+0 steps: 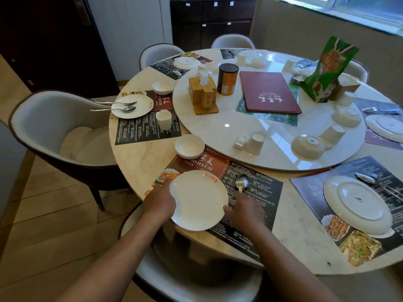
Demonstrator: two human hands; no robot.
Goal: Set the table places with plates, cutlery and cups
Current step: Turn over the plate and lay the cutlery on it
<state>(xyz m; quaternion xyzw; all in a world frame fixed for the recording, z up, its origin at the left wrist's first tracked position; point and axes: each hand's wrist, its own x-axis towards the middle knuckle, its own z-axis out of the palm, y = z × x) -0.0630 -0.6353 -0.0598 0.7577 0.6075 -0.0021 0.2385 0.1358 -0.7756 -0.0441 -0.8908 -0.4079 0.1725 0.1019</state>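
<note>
Glazed white ceramic, the round dinner plate (198, 200) lies face-up on the dark printed paper placemat (250, 188) at the near edge of the pale marble table (139, 158). The left hand (160, 202) holds its left rim; how its fingers lie there I cannot tell. The right hand (245, 211) touches the right rim, its grip apparently curled over the handles of the steel fork and spoon (241, 182), though blur hides the fingers. The plate looks stiff, slick, breakable and moderately heavy; opposite rims suit it best.
</note>
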